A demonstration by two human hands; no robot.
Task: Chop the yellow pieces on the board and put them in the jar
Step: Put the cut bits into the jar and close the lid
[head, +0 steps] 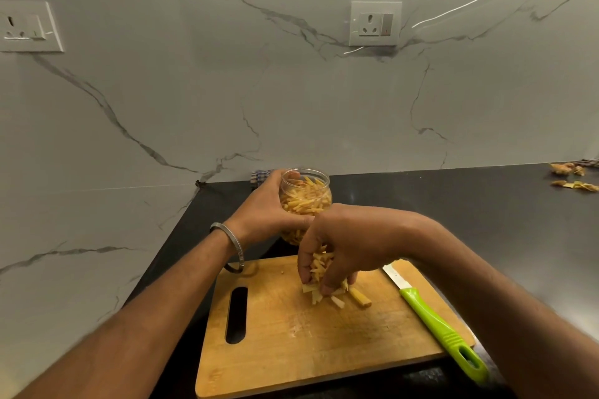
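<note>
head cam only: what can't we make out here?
- Jar base: hidden by the left hand and right hand.
- Knife blade: mostly under the right forearm.
- Yellow pieces in the right grip: count hidden by fingers.
- Cloth behind the jar: mostly covered by the left hand.
- Scraps far right: too small.

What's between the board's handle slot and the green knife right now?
In the head view, between the handle slot and the green knife lie bare board, then chopped yellow pieces with the right hand gathering them.

Grey-veined marble wall [194, 91] with two sockets [376, 24] [29, 26]; black counter [453, 204] below; streak of reflected light upper right.
</note>
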